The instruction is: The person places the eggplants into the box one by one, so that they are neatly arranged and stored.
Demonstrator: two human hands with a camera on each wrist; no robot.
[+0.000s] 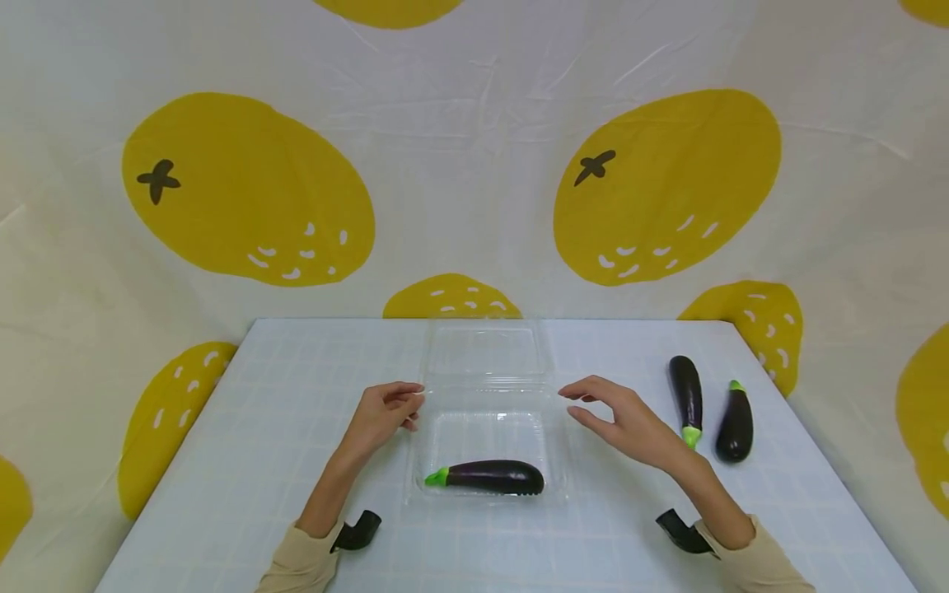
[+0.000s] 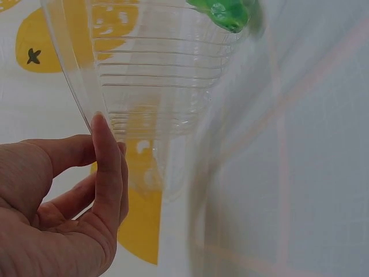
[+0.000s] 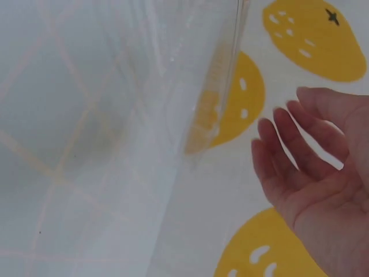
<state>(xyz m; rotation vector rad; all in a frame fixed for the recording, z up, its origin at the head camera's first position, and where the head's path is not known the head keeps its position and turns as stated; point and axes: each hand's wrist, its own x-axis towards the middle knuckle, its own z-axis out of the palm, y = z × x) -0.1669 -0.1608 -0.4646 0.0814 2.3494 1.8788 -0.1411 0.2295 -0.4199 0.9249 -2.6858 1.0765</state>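
While our left hand (image 1: 380,418) pinches the clear box (image 1: 485,436) by its left edge, the empty fingers of our right hand (image 1: 621,422) curve half wide beyond its right edge, the box stretching lengthwise away between them, eggplant (image 1: 495,478) crosswise in its near half.

From head: looks forward and down from above the near side, well back; takes in table (image 1: 222,461) and fruit-print cloth (image 1: 474,181) behind. From left wrist: looks close up past left fingers (image 2: 106,167), rolled sideways, table at picture's right; shares clear container (image 1: 482,436) and green eggplant stem (image 1: 437,477) with head view. From right wrist: looks past right fingers (image 3: 297,141), also near, rolled the other way, table at left; shares clear container and cloth with left wrist.
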